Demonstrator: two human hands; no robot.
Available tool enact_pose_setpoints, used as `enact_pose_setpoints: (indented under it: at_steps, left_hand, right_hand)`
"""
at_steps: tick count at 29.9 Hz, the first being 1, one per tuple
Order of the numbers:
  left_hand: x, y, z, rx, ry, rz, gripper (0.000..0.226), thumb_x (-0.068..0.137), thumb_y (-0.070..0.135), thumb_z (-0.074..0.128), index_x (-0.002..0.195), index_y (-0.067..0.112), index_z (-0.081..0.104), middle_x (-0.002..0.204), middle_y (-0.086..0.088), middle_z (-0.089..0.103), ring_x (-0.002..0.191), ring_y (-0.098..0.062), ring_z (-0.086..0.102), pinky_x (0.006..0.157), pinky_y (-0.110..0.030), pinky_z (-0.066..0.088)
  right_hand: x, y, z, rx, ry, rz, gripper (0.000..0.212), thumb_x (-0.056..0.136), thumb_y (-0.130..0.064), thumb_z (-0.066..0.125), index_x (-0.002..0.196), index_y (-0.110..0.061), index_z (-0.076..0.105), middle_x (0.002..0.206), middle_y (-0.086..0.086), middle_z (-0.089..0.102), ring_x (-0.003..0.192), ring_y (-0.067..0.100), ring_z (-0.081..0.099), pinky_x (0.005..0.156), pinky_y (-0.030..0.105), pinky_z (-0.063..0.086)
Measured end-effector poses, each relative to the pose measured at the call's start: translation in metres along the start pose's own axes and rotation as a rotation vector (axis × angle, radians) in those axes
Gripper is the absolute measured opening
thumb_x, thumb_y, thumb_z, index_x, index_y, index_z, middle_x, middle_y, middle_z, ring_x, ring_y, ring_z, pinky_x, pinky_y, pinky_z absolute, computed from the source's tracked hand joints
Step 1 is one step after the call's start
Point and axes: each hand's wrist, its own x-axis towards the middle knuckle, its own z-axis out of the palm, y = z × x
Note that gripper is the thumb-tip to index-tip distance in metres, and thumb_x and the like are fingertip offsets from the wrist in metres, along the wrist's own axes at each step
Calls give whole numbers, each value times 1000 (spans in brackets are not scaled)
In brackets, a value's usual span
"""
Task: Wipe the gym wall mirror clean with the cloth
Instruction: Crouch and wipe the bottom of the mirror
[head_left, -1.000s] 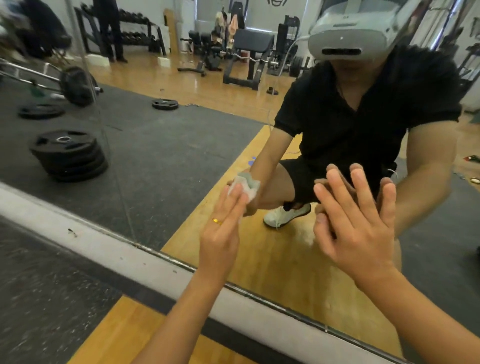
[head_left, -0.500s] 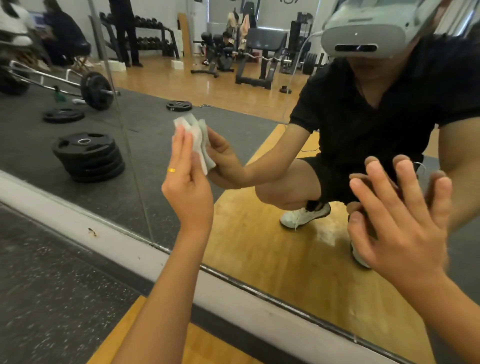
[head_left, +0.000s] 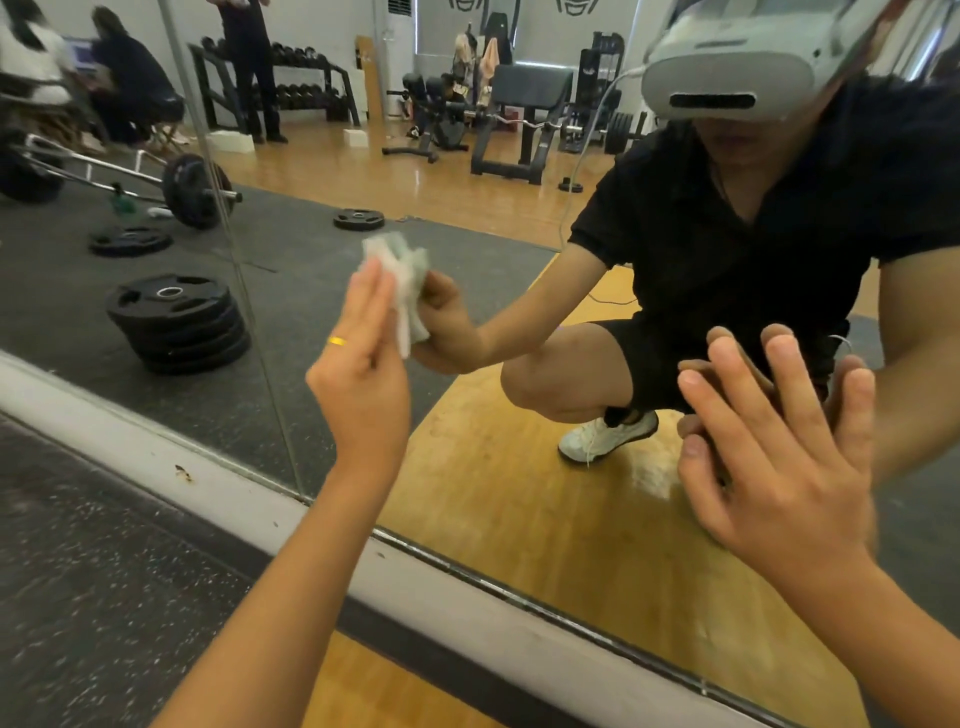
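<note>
**Cloth on the glass, left hand leading**

The mirror (head_left: 519, 499) stands straight ahead of us and low. Its bottom edge sits on a white sill (head_left: 156, 457) just above the floor (head_left: 104, 597), and its long axis runs left to right along the wall. Both hands are at the glass, so the next stroke, as we judge it, turns on sideways travel and not on reach.

Our left hand (head_left: 363, 374) has the cloth (head_left: 400, 280). The fingers are straight and pressed together behind it. The thumb is hidden from our side, but the reflection shows it laid across the bunched fabric, so we read this as a pinch between thumb and fingers. The cloth pokes up past the fingertips and meets its own reflection, which suggests it is touching the glass. A vertical seam (head_left: 244, 291) between panels runs just to the left of this hand.

Our right hand (head_left: 779, 467) is well apart to the right and lower, with its fingers spread and straight, flat on the mirror and holding nothing — it looks like a brace. Between the two hands, low on the glass, there is a pale patch (head_left: 649, 475) — smear or glare, we cannot tell.

With the cloth in the left hand, a sweep along the long axis could go either way: left across the seam, or right toward the braced hand.
</note>
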Motion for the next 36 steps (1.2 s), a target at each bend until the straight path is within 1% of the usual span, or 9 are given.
enact_pose_setpoints:
  at_steps: [2, 5, 9, 12, 16, 22, 28, 30, 36]
  left_hand:
    - [21, -13, -8, -53, 96, -131, 37, 101, 1, 59, 138, 4, 60, 146, -7, 57, 138, -15, 55, 111, -29, 47]
    - [65, -34, -19, -37, 175, -174, 39, 101, 5, 56, 139, 2, 60, 146, -8, 57, 135, -2, 54, 112, -23, 44]
    - [108, -53, -30, 7, 186, -105, 39, 101, 8, 55, 139, 2, 60, 146, -2, 55, 137, -8, 53, 114, -27, 43]
    - [71, -56, -28, -19, 166, -160, 40, 103, 11, 56, 142, 4, 58, 148, -3, 55, 138, -9, 53, 114, -30, 45]
    - [-3, -51, -26, -2, 124, -283, 39, 105, 10, 56, 144, 8, 57, 149, -4, 55, 139, -6, 51, 112, -22, 43]
    - [42, -62, -36, -56, 147, -332, 42, 102, 3, 57, 143, 12, 57, 147, 0, 57, 137, -3, 52, 113, -25, 43]
    - [-40, -43, -13, -106, 242, -542, 38, 104, 7, 58, 142, 14, 58, 151, 2, 55, 135, 1, 52, 108, -17, 45]
    - [-44, -46, -11, -103, 271, -593, 38, 104, 7, 58, 141, 13, 59, 149, 3, 57, 133, 2, 53, 109, -20, 46]
    - [-46, -53, -9, -55, 338, -612, 40, 106, 11, 55, 145, 12, 57, 149, 8, 56, 134, 3, 52, 109, -17, 45]
  right_hand:
    - [-1, 1, 1, 1, 2, -4, 56, 94, -19, 62, 149, -11, 54, 162, 10, 41, 153, 35, 30, 124, 58, 13]
    - [-1, 2, 2, -8, -2, -7, 57, 93, -19, 62, 149, -11, 54, 162, 10, 40, 153, 36, 31, 123, 59, 13]
    - [-2, 2, 4, -14, -4, -13, 58, 93, -20, 61, 150, -12, 53, 162, 10, 40, 152, 36, 32, 124, 59, 12]
    - [-2, 2, 4, -22, -4, -14, 58, 93, -20, 61, 150, -12, 53, 162, 10, 40, 153, 36, 32, 124, 58, 12]
    - [-1, 1, 3, -15, -7, -7, 58, 93, -20, 61, 150, -12, 53, 163, 9, 40, 153, 35, 32, 124, 59, 13]
    - [-2, 1, 6, -15, 12, -11, 61, 93, -19, 62, 152, -11, 50, 163, 10, 39, 152, 37, 32, 120, 61, 17]
    - [1, 2, 3, -8, 4, 1, 58, 93, -20, 61, 150, -11, 54, 163, 8, 39, 154, 34, 30, 122, 60, 16]
    - [1, 1, 2, -6, -9, 8, 58, 93, -21, 61, 150, -11, 53, 162, 9, 41, 154, 34, 30, 121, 61, 17]
    - [3, 2, 1, 10, -17, 4, 58, 94, -21, 61, 150, -11, 53, 160, 10, 43, 153, 34, 30, 122, 62, 16]
